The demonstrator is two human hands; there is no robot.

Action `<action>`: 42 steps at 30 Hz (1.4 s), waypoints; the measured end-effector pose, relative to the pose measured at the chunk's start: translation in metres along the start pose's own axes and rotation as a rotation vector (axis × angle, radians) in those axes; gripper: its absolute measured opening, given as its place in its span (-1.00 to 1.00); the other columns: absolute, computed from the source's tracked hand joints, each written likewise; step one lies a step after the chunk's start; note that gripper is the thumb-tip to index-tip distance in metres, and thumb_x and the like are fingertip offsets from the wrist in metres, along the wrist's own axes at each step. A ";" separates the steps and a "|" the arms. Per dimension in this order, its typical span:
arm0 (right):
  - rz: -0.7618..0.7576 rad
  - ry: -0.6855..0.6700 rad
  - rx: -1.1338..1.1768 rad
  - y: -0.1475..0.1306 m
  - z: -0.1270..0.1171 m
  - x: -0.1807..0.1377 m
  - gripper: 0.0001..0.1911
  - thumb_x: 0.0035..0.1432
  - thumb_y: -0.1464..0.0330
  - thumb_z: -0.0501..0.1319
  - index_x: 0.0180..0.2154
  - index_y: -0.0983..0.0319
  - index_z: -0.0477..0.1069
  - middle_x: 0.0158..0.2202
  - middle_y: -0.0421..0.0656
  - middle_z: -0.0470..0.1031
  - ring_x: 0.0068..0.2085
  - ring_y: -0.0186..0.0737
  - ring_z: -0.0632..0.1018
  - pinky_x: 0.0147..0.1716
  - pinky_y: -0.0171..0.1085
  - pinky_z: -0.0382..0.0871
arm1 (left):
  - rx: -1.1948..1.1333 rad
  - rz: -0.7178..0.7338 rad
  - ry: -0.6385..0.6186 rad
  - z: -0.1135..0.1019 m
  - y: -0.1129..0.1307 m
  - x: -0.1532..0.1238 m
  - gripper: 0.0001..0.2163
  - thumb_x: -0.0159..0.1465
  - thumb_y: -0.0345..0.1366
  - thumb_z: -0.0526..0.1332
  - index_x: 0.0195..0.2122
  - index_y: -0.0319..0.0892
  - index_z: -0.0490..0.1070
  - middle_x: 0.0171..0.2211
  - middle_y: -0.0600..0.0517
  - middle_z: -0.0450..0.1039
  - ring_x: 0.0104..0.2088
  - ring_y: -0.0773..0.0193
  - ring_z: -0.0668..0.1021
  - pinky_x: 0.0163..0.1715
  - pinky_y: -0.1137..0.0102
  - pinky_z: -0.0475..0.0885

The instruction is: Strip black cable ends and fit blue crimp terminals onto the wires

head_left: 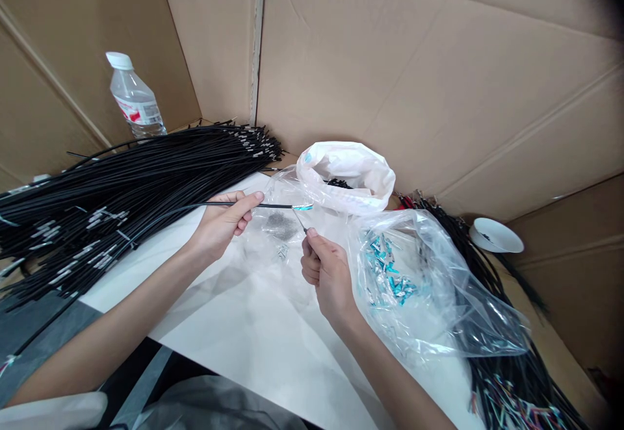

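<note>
Faces cardboard walls across a white surface — pinches the cable between thumb and fingers of the left hand, with foil just right of that grip. Clasps a thin tool in the closed right hand, tip at the foil — has scraps in a bag right of it.

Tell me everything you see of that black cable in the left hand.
The cable is thin and black, its smooth sheath looking like plastic. The left hand grips it near one end, which lies nearly level and points right. Beyond the sheath shows a short, shiny blue-and-silver piece, like foil. A thin tool in the right hand reaches that border, perhaps touching. Leftward the cable runs toward the black bundle, where it is hard to trace.
</note>
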State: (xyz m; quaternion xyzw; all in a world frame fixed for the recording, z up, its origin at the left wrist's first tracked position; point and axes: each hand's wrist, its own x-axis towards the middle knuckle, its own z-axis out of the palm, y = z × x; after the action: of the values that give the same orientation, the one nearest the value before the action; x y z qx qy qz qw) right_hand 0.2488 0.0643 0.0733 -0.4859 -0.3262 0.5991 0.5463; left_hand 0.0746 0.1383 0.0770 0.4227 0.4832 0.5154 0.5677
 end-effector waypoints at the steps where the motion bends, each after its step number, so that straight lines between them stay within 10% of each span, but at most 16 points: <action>1: 0.009 -0.001 0.003 -0.001 0.000 0.000 -0.39 -0.16 -0.13 0.42 -0.61 0.19 0.20 -0.71 -0.47 -0.15 -0.66 -0.55 -0.12 -0.69 -0.41 -0.27 | -0.001 0.001 -0.002 0.000 0.000 0.000 -0.57 0.03 -0.10 0.46 -0.63 -0.19 0.23 -0.67 0.19 0.23 -0.71 0.58 0.22 -0.79 0.63 0.01; 34: -0.026 0.019 -0.051 -0.004 -0.001 0.001 -0.43 -0.09 -0.08 0.39 -0.64 0.17 0.17 -0.71 -0.46 -0.15 -0.65 -0.52 -0.13 -0.68 -0.37 -0.27 | 0.022 -0.005 -0.038 -0.004 -0.001 0.001 -0.57 0.07 -0.11 0.45 -0.62 -0.19 0.22 -0.65 0.18 0.22 -0.69 0.56 0.21 -0.76 0.61 -0.01; 42: -0.258 0.089 -0.290 0.003 -0.007 0.004 -0.46 0.12 -0.02 0.29 -0.61 0.18 0.15 -0.64 -0.35 -0.03 -0.59 -0.42 -0.01 -0.61 -0.29 -0.20 | 0.041 -0.049 -0.018 -0.003 -0.001 0.002 -0.61 0.08 -0.12 0.45 -0.59 -0.20 0.27 -0.65 0.18 0.25 -0.70 0.57 0.23 -0.76 0.62 0.00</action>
State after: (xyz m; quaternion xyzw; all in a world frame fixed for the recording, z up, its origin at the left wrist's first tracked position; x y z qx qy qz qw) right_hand 0.2551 0.0664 0.0676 -0.5395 -0.4442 0.4488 0.5570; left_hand 0.0715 0.1401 0.0748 0.4270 0.4988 0.4875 0.5754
